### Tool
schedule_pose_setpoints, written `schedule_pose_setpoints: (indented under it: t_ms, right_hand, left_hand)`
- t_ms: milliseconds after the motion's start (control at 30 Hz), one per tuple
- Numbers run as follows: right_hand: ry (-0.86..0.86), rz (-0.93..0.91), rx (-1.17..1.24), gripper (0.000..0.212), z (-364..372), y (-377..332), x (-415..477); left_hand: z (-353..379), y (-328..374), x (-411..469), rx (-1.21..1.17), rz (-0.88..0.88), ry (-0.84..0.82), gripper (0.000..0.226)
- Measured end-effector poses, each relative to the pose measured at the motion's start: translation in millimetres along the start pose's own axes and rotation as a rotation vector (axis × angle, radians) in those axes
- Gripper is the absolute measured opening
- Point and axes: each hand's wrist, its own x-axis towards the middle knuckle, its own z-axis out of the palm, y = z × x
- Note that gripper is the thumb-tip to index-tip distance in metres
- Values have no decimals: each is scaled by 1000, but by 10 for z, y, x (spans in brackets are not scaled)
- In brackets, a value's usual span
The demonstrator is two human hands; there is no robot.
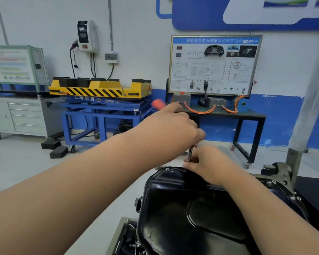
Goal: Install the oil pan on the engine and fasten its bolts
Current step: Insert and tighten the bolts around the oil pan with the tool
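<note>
The black oil pan point(182, 214) sits on the engine at the lower middle, its flange showing bolts along the right edge point(298, 198). My left hand point(171, 126) grips a tool with an orange handle point(157, 103), held above the pan's far edge. A thin metal shaft point(190, 152) runs down from that hand. My right hand point(208, 164) pinches the shaft's lower end at the pan's far rim. The shaft's tip and whatever bolt lies under it are hidden by my fingers.
A grey metal engine-stand post point(306, 115) rises at the right, with a bracket point(282, 172) by the pan. Beyond stand a blue lift table carrying a yellow striped unit point(99, 89), a training panel on a black bench point(214, 65) and a grey drawer cabinet point(26, 115).
</note>
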Motion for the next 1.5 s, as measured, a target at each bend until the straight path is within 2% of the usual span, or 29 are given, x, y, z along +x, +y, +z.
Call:
schedule_pose_setpoints:
  t_ms: [33,67,133,200,300,367,467,533,600,767,867,967,1033,1133,1200,1267,1300,1367,1400,1467,1500]
  right_hand:
    - [3,6,3,25,-5,-17,2]
    - [5,5,-9,22,-5,-38,7]
    - [27,20,-45,28,0,-83,10]
    - [49,45,-25,35,13,-87,10]
    - [-29,31,161,21,-18,-8,-4]
    - [-91,13,296,7,-61,26,-19]
    - [-111,-11,357,15,-69,47,-28]
    - [-91,4,350,12,-54,52,-21]
    - [-54,26,313,8,-48,49,-12]
    - [-3,24,187,10,-40,8,22]
    - [17,32,229,18,-36,18,25]
    - [-2,45,274,19,-45,30,6]
    - [-11,42,290,17,-44,36,-4]
    - [-9,42,284,15,-38,36,8]
    - [-18,36,274,13,-30,41,26]
    - [-28,29,274,13,-19,56,38]
    - [-32,31,282,13,-19,66,40]
    - [-57,41,319,16,-26,85,32]
    - [-79,34,338,15,-28,93,24]
    - [-108,0,342,9,-31,103,11]
    - [-116,-13,338,6,-34,107,2]
  left_hand:
    - [-13,-16,10,-21,-57,-10,13]
    - [-27,-35,15,-37,-136,-17,18]
    - [-48,-21,27,-124,-316,-80,45]
    - [-15,17,34,-230,-422,-80,46]
    - [1,0,44,-260,-326,11,13]
    - [23,-58,59,-211,-232,63,19]
    - [59,-74,109,-120,-79,65,29]
    - [61,-69,127,-99,-28,49,30]
    - [43,-83,141,-98,-33,57,25]
    - [-4,-45,144,-222,-237,53,26]
    - [58,-52,152,-246,-167,92,17]
    - [74,-78,133,-172,-50,85,29]
    - [66,-90,127,-169,-22,65,29]
    - [28,-109,91,-261,-174,-39,28]
    - [-12,-84,52,-301,-309,-127,45]
    - [0,-36,55,-330,-369,-150,54]
    - [11,-2,68,-334,-373,-143,49]
    - [8,11,100,-289,-284,-87,19]
    - [-5,-8,107,-232,-200,-68,10]
    - [35,-38,115,-107,-51,-61,40]
    - [26,-37,109,-68,-21,-59,44]
